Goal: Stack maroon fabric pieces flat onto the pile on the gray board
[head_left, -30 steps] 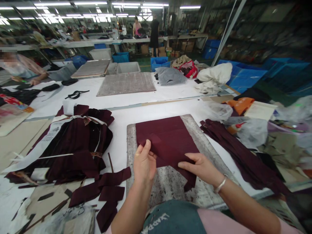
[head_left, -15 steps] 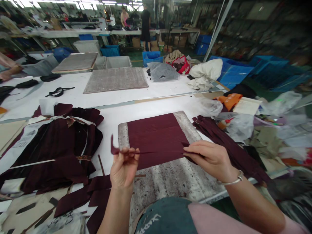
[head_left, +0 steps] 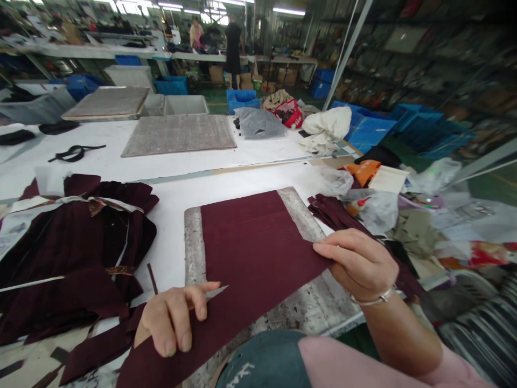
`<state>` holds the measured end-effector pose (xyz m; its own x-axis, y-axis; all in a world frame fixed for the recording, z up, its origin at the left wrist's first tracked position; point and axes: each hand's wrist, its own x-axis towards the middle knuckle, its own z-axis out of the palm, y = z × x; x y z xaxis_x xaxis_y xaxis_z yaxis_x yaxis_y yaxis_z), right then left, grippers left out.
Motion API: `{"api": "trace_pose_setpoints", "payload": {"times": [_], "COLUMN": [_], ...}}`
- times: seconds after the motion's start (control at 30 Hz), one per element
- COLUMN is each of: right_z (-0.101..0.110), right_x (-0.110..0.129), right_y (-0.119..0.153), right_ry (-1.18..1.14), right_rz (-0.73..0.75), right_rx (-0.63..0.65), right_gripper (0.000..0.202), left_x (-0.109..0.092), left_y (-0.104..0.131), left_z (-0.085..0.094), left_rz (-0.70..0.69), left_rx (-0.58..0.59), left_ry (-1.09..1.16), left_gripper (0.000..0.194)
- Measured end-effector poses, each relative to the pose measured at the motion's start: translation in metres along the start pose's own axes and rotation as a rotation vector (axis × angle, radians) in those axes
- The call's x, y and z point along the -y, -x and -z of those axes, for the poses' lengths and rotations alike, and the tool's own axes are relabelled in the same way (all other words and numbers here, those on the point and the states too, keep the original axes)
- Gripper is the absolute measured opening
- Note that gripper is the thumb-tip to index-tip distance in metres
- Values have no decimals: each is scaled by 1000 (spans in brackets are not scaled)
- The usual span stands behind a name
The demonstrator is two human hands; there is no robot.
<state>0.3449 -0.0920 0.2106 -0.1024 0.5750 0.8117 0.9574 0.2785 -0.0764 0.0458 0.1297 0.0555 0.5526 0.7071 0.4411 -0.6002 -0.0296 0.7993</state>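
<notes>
A maroon fabric strip [head_left: 250,299] stretches between my two hands, its broad face turned up. My right hand [head_left: 359,264] pinches the strip's right end between thumb and fingers. The left hand [head_left: 172,318] grips it near the other end, fingers curled over the top and the thumb hidden below; its loose tail hangs toward the lower left. Beneath the strip, more maroon fabric [head_left: 246,226] lies flat on a stained grey board [head_left: 194,242], and the strip covers its near edge. I cannot tell whether the strip touches that fabric.
At left sits a tied bundle of maroon pieces [head_left: 81,269]. More maroon strips [head_left: 335,213] lie right of the board, beside clear plastic bags [head_left: 379,210]. Across the table are a larger grey board [head_left: 180,134] and a grey plastic bag [head_left: 258,123]. Two people stand far back.
My left hand has moved down and left, and the strip, earlier seen as a thin edge, is now spread broad side up. My right hand still pinches its end.
</notes>
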Motion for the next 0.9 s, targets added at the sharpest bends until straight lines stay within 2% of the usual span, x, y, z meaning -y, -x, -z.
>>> {"api": "trace_pose_setpoints", "payload": {"times": [0.07, 0.1, 0.13, 0.17, 0.23, 0.3, 0.37, 0.47, 0.63, 0.77, 0.9], "right_z": [-2, -3, -4, -5, -5, -4, -1, 9, 32, 53, 73], "right_x": [0, 0, 0, 0, 1, 3, 6, 13, 36, 58, 70], "right_y": [-1, -2, -4, -6, -9, -12, -13, -11, -5, 1, 15], "right_ry": [-5, -12, -27, -56, -152, -279, -403, -560, -809, -893, -878], "right_rz": [-8, -20, -40, -66, -143, -266, -426, -679, -1022, -1136, -1198], "right_rx": [2, 23, 56, 103, 228, 355, 452, 450, 257, 159, 114], "right_gripper": [42, 41, 38, 36, 28, 19, 14, 25, 33, 29, 24], "left_x": [-10, -15, -20, -24, -31, -33, -34, -33, -37, -53, -72], "left_y": [5, 6, 7, 7, 4, -4, -12, -20, -17, -9, 5], "left_z": [-9, -15, -22, -29, -44, -57, -66, -74, -84, -98, -114], "left_rz": [-87, -113, -114, -89, -21, 42, 117, 230, 277, 268, 211], "left_rx": [98, 94, 38, -70, -388, -665, -775, -742, -683, -595, -560], "left_ry": [8, 5, 2, 7, 42, 110, 190, 273, 270, 224, 177], "left_gripper": [56, 51, 44, 36, 23, 19, 18, 19, 20, 23, 26]}}
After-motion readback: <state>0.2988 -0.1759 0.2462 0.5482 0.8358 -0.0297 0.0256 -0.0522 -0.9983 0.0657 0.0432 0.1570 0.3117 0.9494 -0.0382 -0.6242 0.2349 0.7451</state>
